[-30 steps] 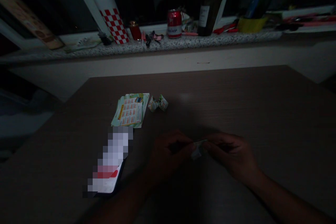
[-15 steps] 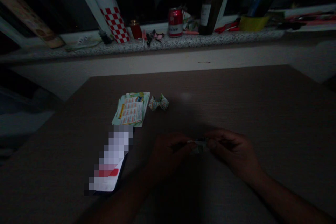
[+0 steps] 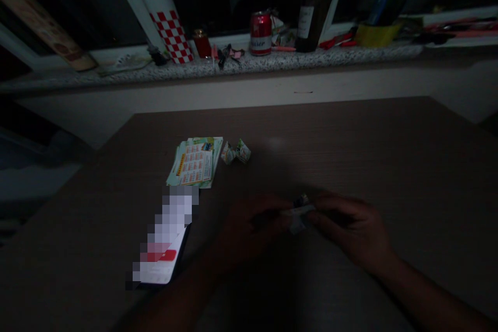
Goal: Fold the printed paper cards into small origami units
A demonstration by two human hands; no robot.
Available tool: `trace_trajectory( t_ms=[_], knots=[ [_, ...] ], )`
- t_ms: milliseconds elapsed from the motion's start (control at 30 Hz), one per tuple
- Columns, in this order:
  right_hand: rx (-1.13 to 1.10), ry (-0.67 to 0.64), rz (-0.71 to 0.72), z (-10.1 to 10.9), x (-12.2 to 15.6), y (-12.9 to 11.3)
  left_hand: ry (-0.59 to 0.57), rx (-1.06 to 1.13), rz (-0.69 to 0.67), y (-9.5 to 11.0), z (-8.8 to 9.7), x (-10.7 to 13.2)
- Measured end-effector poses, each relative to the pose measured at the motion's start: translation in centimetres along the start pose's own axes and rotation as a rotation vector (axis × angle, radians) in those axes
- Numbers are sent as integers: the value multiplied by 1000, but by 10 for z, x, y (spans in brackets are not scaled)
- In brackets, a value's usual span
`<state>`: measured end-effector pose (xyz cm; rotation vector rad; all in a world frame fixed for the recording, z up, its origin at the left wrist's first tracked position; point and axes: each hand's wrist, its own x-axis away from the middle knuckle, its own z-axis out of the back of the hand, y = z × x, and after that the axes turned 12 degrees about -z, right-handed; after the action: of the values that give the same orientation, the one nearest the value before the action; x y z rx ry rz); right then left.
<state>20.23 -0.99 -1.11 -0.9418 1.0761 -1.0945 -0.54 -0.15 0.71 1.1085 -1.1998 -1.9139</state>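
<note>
The held piece (image 3: pixel 298 223) looks like paper, the table (image 3: pixel 350 150) matt wood, the can (image 3: pixel 260 32) glossy metal.

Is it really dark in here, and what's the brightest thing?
Head view: dim all over, the bare left hand darker than the bare right hand; head view: the small pale folded paper between them looks murky; head view: brightest is the flat dark-edged phone, its white screen partly pixelated.

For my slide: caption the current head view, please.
Left hand and right hand hold a small paper piece over a table.
</note>
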Motion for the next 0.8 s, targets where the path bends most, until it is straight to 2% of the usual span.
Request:
trace_trajectory(
  t_ms=[33, 133, 233, 367, 467, 633, 800],
  knots=[
    [-15, -10, -16, 1, 0, -1, -35, -24, -40, 1, 2, -1],
    [-81, -66, -100, 3, -1, -4, -143, 31, 69, 3, 7, -2],
    [-153, -118, -162, 4, 0, -4, -168, 102, 175, 3, 8, -1],
    [-204, -129, -159, 2, 1, -4, -134, 148, 219, 2, 7, 0],
    [-157, -105, -130, 1, 3, -4, -88, 168, 203, 1, 5, 0],
    [-38, -16, 0, -2, 8, -7, 34, 208, 138, -2, -2, 3],
    [17, 55, 113, -7, 14, -10, 133, 232, 128, 1, -9, 2]
  ],
)
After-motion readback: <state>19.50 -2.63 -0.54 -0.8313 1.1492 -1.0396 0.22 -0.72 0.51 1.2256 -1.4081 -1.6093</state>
